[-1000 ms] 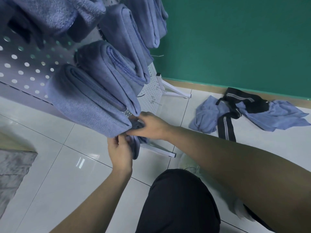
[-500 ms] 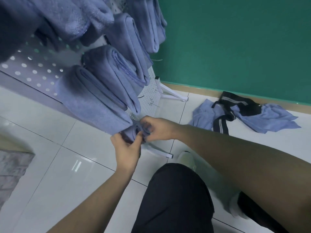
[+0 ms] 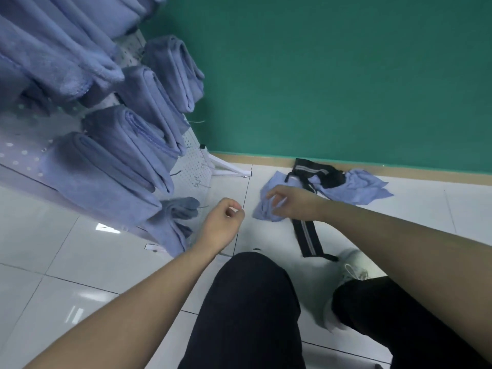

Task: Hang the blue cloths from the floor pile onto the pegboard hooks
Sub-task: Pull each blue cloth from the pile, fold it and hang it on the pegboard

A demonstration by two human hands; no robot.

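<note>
The floor pile (image 3: 354,189) of blue cloths lies on the white tiled floor (image 3: 415,230) near the green wall (image 3: 332,75), tangled with a black striped strap (image 3: 307,237). The right hand (image 3: 291,202) hangs over the near-left end of that pile, its fingers loosely curled downward at the crumpled blue cloth (image 3: 263,209) there; whether they already pinch the fabric or only touch it cannot be told. The left hand (image 3: 225,223) hovers beside it, well short of the pile, fingers curled in with nothing held.

To the left stands the white pegboard (image 3: 198,162), with folded blue cloths already hung on its hooks in rows; the lowest hung cloth (image 3: 174,221) droops just left of the left hand, apart from it. A few bare wire hooks (image 3: 198,182) stick out of the board's lower edge.

No writing or label can be read anywhere.

Both forearms reach forward from the bottom corners, bare, converging above a dark-trousered knee (image 3: 250,302). A white shoe (image 3: 351,265) shows beside the strap's end.
</note>
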